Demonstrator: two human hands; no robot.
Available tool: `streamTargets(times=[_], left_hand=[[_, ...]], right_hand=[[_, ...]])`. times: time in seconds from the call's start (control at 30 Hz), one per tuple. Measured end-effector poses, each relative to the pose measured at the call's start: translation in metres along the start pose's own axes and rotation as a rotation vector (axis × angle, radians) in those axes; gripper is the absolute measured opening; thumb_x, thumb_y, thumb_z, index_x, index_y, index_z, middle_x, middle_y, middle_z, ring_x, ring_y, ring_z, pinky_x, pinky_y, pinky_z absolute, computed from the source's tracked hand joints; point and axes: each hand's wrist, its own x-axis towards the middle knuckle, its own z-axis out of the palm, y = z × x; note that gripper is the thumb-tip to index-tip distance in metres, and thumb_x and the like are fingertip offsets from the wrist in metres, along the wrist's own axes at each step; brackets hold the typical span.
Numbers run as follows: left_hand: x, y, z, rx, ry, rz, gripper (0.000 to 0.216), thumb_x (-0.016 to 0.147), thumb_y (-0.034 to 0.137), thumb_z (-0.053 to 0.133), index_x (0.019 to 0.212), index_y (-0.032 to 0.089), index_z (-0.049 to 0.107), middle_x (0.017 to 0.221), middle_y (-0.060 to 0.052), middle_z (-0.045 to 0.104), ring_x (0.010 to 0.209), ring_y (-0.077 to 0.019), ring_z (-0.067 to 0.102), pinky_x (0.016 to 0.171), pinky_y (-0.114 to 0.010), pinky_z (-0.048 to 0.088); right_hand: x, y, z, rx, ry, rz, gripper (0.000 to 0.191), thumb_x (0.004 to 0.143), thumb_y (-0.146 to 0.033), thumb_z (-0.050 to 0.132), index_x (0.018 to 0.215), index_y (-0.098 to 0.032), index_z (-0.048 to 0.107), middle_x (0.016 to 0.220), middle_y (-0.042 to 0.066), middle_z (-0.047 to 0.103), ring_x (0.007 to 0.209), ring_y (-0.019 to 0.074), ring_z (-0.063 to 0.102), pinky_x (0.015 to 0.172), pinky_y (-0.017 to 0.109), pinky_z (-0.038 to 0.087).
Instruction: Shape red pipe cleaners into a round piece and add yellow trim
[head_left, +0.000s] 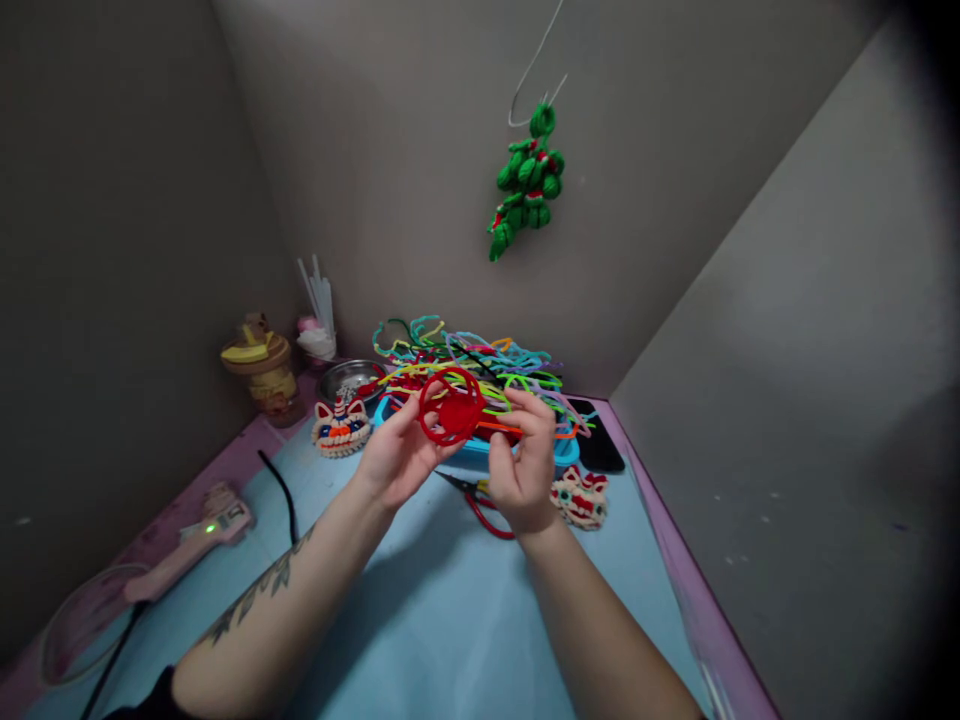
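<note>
In front of the bin, my left hand (pixel 401 455) has its fingers around the edge of a red fuzzy wire shape (pixel 456 412), a round form with loops about a denser middle. Just to its right is my right hand (pixel 526 455), fingers curled in toward the thumb; what they pinch, if anything, cannot be made out. Behind both hands a blue plastic bin (pixel 480 456) overflows with many-coloured pipe cleaners (pixel 517 362). Below the right hand lie red-handled scissors (pixel 486 518), partly hidden by it.
Cat-like pipe-cleaner faces lie at left (pixel 341 428) and right (pixel 581 498). A metal bowl (pixel 352 376), a lidded cup (pixel 271 372) and white sticks (pixel 321 305) stand back left. A corded glue gun (pixel 195 540) lies left, a black phone (pixel 602 450) right. A green ornament (pixel 531 180) hangs above.
</note>
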Motion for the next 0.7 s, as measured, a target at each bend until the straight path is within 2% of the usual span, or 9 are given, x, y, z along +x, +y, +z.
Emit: streamTargets(times=[0.13, 0.2, 0.47, 0.6, 0.7], left_hand=[[-0.001, -0.001, -0.001, -0.009, 0.001, -0.033, 0.032, 0.097, 0.032, 0.037, 0.113, 0.017, 0.06, 0.1, -0.009, 0.071, 0.094, -0.0218, 0.069, 0.075, -0.037, 0.058], [-0.001, -0.001, -0.003, -0.007, -0.007, -0.048, 0.032, 0.097, 0.032, 0.038, 0.112, 0.016, 0.06, 0.1, -0.01, 0.07, 0.094, -0.0225, 0.068, 0.075, -0.037, 0.058], [-0.003, -0.002, -0.002, 0.044, -0.033, -0.079, 0.033, 0.094, 0.036, 0.044, 0.114, 0.016, 0.061, 0.095, -0.009, 0.07, 0.085, -0.0222, 0.069, 0.072, -0.037, 0.058], [-0.005, -0.002, 0.002, 0.064, -0.032, -0.068, 0.033, 0.094, 0.036, 0.044, 0.113, 0.016, 0.062, 0.091, -0.008, 0.071, 0.085, -0.0213, 0.069, 0.073, -0.036, 0.057], [-0.003, -0.002, 0.0, 0.06, -0.063, -0.04, 0.032, 0.092, 0.035, 0.048, 0.114, 0.016, 0.061, 0.096, -0.009, 0.071, 0.086, -0.0196, 0.068, 0.078, -0.035, 0.056]], right_hand=[[0.003, 0.003, 0.003, 0.185, -0.057, 0.326, 0.024, 0.086, -0.019, 0.047, 0.109, -0.023, 0.052, 0.11, 0.008, 0.058, 0.105, 0.0214, 0.057, 0.093, 0.042, 0.048], [0.004, 0.006, 0.004, 0.263, -0.093, 0.418, 0.025, 0.086, -0.021, 0.048, 0.11, -0.023, 0.053, 0.111, 0.008, 0.058, 0.104, 0.0207, 0.057, 0.089, 0.039, 0.05], [0.008, 0.015, -0.002, 0.311, -0.211, 0.337, 0.021, 0.079, -0.016, 0.059, 0.098, -0.025, 0.061, 0.12, 0.007, 0.05, 0.118, 0.0224, 0.05, 0.098, 0.041, 0.046], [0.009, 0.014, -0.004, 0.27, -0.209, 0.318, 0.015, 0.079, -0.015, 0.06, 0.087, -0.025, 0.068, 0.114, 0.006, 0.051, 0.113, 0.0213, 0.053, 0.097, 0.039, 0.046], [0.01, 0.013, -0.003, 0.257, -0.146, 0.354, 0.012, 0.079, -0.018, 0.063, 0.082, -0.026, 0.071, 0.103, 0.005, 0.055, 0.1, 0.0186, 0.057, 0.086, 0.034, 0.05]])
